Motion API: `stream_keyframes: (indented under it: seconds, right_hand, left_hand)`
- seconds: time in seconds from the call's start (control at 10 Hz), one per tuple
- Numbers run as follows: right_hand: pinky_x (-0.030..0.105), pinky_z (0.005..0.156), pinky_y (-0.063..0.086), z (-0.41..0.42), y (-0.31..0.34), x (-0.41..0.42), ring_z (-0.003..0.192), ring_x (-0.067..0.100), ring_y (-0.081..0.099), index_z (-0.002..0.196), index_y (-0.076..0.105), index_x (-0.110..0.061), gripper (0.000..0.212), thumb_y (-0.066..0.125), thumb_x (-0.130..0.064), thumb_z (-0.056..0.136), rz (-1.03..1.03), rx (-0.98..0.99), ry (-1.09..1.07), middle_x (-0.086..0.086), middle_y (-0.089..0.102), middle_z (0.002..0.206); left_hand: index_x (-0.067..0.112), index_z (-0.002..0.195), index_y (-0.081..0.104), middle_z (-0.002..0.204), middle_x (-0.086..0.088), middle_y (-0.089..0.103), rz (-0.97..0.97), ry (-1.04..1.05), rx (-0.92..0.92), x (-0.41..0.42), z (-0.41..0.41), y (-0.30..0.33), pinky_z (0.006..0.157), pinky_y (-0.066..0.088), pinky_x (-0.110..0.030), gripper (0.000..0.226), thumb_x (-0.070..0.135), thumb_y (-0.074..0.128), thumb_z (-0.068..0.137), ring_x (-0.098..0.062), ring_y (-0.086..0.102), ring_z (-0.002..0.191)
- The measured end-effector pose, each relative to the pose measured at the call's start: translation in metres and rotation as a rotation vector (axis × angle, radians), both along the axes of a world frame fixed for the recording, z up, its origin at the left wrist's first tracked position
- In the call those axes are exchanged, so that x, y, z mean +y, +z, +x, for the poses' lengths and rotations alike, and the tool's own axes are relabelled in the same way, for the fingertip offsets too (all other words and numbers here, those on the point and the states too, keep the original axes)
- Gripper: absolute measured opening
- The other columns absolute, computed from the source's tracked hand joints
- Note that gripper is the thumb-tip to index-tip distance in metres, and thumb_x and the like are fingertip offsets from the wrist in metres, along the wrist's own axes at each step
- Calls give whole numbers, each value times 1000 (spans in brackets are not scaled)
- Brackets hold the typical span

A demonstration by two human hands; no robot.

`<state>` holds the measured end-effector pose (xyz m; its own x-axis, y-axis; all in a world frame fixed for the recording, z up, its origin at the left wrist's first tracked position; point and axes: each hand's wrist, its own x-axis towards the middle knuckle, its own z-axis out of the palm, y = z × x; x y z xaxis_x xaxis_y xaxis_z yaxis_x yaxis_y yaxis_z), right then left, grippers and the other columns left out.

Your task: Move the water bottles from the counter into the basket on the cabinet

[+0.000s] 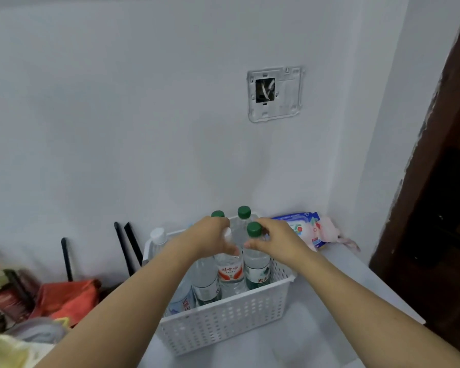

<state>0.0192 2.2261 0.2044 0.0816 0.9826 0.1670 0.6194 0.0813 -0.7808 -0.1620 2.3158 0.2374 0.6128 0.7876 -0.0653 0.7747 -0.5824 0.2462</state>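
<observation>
A white perforated basket (223, 324) stands on a pale cabinet top (343, 274) and holds several upright clear water bottles. My left hand (210, 239) grips the neck of a white-capped bottle with a red label (230, 270) in the middle of the basket. My right hand (276, 239) holds the neck of a green-capped bottle (256, 266) just to its right. Two more green caps (244, 211) show behind my hands, and a white-capped bottle (157, 236) stands at the basket's far left corner.
A pack of wet wipes (304, 229) and a pink cloth lie behind the basket by the wall corner. Red bags (69, 298) and clutter fill the lower left. Black rods (125, 248) lean on the wall. A dark door frame (436, 208) is at right.
</observation>
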Motion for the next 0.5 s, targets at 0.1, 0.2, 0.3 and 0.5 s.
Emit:
stream_keyframes:
  seconds: [0.1, 0.2, 0.3, 0.5]
  right_hand:
    - [24, 77, 50, -1, -2, -3, 88, 2, 62, 100, 63, -33, 35, 80, -43, 71, 1, -13, -20, -14, 68, 92]
    - [29, 79, 49, -7, 2, -10, 94, 7, 61, 106, 58, -35, 37, 76, -46, 75, -29, -83, -49, -16, 66, 99]
    - [36, 89, 47, -15, 10, -20, 109, 19, 57, 128, 50, -24, 56, 69, -47, 81, -27, -244, -75, -4, 63, 118]
    - [38, 106, 34, -30, 28, -47, 124, 27, 44, 133, 45, -15, 55, 59, -44, 89, 81, -356, -152, 7, 52, 131]
  left_hand:
    - [23, 95, 54, 83, 8, 55, 3, 12, -9, -3, -1, -5, 55, 36, -26, 47, 54, 80, 70, -8, 52, 71]
    - [22, 102, 54, 90, 5, 57, 25, 22, 35, -11, -3, -2, 60, 39, -28, 50, 56, 76, 73, -15, 55, 79]
    - [19, 107, 55, 99, 0, 62, 76, 44, -8, -23, -8, 4, 64, 43, -29, 52, 56, 74, 75, -18, 56, 84]
    - [14, 135, 49, 133, -7, 56, 271, 138, -281, -48, -32, 1, 95, 44, -34, 59, 53, 56, 92, -23, 53, 118]
